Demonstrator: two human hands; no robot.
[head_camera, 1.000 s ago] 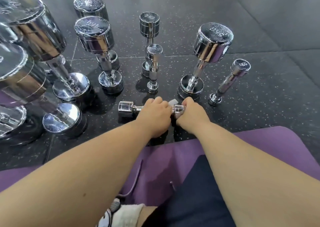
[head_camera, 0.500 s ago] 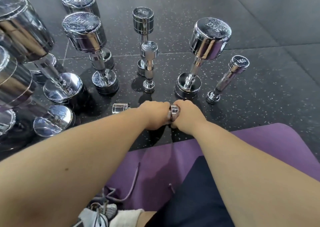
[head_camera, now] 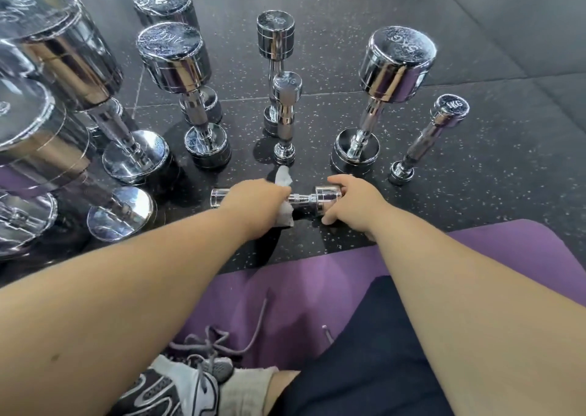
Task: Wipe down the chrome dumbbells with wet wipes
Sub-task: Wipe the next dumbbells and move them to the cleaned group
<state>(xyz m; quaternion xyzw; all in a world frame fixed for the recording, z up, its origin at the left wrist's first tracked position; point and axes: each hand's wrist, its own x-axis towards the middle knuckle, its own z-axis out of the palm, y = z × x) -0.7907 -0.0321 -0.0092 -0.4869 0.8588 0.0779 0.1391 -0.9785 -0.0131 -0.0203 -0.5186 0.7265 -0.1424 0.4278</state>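
A small chrome dumbbell (head_camera: 304, 199) lies on its side on the black speckled floor just past the purple mat. My left hand (head_camera: 253, 203) grips its handle through a white wet wipe (head_camera: 283, 177), whose ends stick out above and below the fingers. The dumbbell's left head (head_camera: 218, 197) shows beyond my knuckles. My right hand (head_camera: 352, 199) holds the right head, fingers curled round it.
Several chrome dumbbells stand upright on the floor behind: a slim one (head_camera: 285, 120) straight ahead, a thick one (head_camera: 380, 95) and a small one (head_camera: 428, 139) to the right, big ones (head_camera: 79, 98) at the left. The purple mat (head_camera: 301, 288), my shoe (head_camera: 177, 387) and my leg lie below.
My left hand has slid left along the handle with the wipe, away from my right hand. More of the handle and the right head now show between the hands.
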